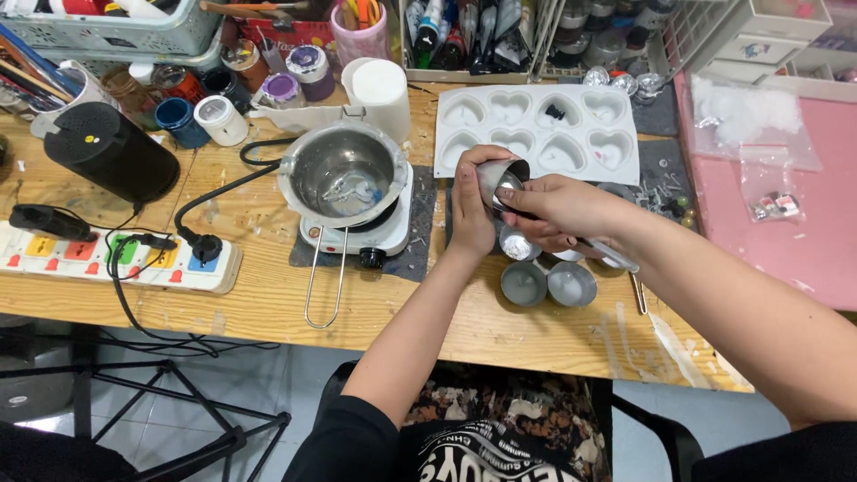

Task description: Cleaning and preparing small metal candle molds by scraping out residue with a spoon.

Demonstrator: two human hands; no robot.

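left hand (pixel 470 210): wrapped around small metal cup (pixel 502 181), holding it tilted, mouth toward the camera; grip looks meant to steady it over the tins.
right hand (pixel 558 210): closed over the cup's near side, fingers curled across the rim; pinching a thin metal tool (pixel 609 254) that runs out toward the wrist. Probably working the cup's inside, contents not visible.
metal cup position: above the front-middle of the wooden table (pixel 268 295), just in front of the mould, over the cluster of tins.
small round tins (pixel 546 284): grey, open, touching side by side near the front edge, directly under the hands, likely placed there to catch whatever comes out.
heart mould (pixel 536 129): white, eight cavities, flat behind the hands toward the back edge; one cavity holds a dark bit.
melting pot (pixel 344 174): steel, on a small white hotplate (pixel 357 239), left of the hands; long wire handle (pixel 323 286) sticks out past the front edge, easy to grab.
power strip (pixel 116 254): front-left corner, black plug seated.
black cylinder (pixel 112 153): lying on its side, left end.
paint jars (pixel 214 98): clustered at back-left.
pink mat (pixel 786 196): right end, plastic bags on it.
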